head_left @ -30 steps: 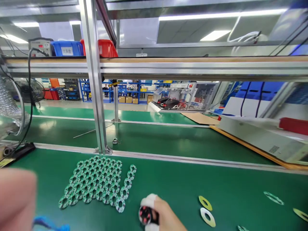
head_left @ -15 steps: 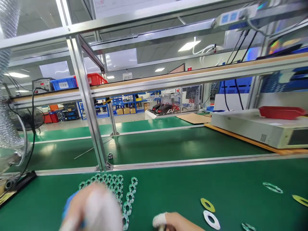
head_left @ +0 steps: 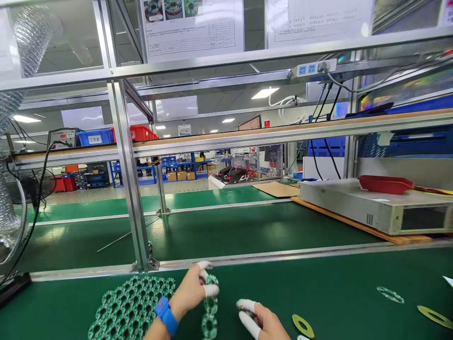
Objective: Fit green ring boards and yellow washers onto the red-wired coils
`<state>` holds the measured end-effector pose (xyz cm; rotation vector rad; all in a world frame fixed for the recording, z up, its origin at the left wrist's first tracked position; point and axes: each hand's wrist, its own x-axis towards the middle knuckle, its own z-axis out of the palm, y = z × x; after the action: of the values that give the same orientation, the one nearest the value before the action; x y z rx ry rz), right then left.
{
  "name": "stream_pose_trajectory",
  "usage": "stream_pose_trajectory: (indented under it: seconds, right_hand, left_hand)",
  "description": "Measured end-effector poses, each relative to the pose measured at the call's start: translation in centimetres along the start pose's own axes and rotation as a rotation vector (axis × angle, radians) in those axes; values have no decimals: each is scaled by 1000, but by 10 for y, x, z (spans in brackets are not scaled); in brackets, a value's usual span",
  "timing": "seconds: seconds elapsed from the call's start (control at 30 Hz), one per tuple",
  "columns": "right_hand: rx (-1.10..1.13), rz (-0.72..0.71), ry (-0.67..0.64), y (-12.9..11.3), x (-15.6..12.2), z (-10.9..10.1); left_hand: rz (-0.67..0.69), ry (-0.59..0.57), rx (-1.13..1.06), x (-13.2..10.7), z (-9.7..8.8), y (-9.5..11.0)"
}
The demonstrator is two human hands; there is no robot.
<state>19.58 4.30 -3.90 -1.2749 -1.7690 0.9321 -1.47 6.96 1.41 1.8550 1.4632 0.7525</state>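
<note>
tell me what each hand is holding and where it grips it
The left hand pinches the top green ring of the ring column by its upper rim, between cotted fingertips. Whether the right hand holds anything cannot be told.

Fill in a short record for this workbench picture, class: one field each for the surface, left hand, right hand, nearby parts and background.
Surface: green mat
Left hand: blue wristband, capped fingertips pinching a green ring board
Right hand: white finger cots, low on the mat; any contents hidden
Nearby parts: sheet of green ring boards, yellow ring
Background: grey instrument box, red tray
</note>
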Motion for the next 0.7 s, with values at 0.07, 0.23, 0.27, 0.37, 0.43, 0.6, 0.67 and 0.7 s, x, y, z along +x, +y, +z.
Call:
stream_pose_trajectory:
  seconds: [0.07,0.23,0.27,0.37,0.43,0.6,0.67,0.7]
  right_hand:
    - [63,-13,-21,-6,2,-4]
    - [75,-157,-113,-22,-2,-10]
    - [52,-173,-118,-24,-4,-10]
    - [-22,-153,-90,-25,-7,-10]
    - [-78,-142,-37,-24,-7,-10]
    - [-240,-151,12,-19,-3,-14]
    - [-329,-165,15,-16,-3,-14]
    - [-375,-169,14,-14,-3,-14]
  left_hand:
    - [62,56,-294,1,-2,8]
    - [95,236,-587,6,-4,10]
    - [88,264,-578,8,-4,8]
    - [72,320,-562,9,-4,2]
    - [98,383,-492,4,-3,2]
    - [511,241,376,-17,4,15]
    - [597,34,586,-21,10,18]
    - [602,-34,643,-21,14,17]
